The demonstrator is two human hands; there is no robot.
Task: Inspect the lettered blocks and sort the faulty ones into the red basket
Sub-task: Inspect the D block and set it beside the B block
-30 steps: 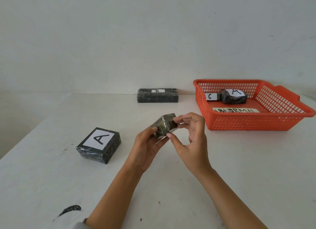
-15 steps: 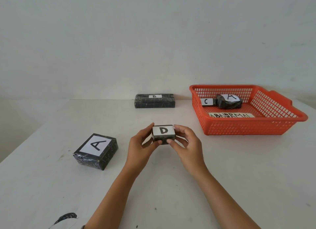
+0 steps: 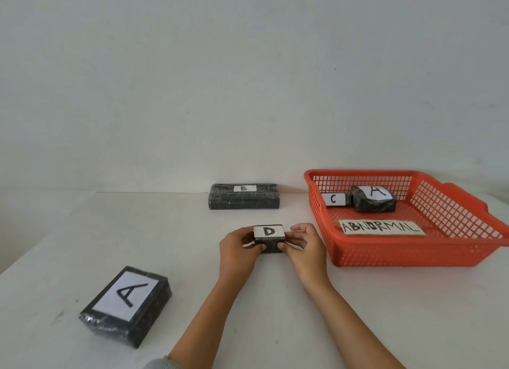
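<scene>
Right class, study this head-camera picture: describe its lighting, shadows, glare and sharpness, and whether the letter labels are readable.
Head view: soft, even light, with faint shadows beside the near A block and red basket; small glints on that block's wrap; the D block has a sharp, readable label; the basket's right end looks stretched by the wide lens.

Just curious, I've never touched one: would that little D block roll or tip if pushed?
Probably not: the D block is boxy, flat-faced and wider than tall. It seems light, since the left hand and right hand hold it by fingertips alone.
</scene>
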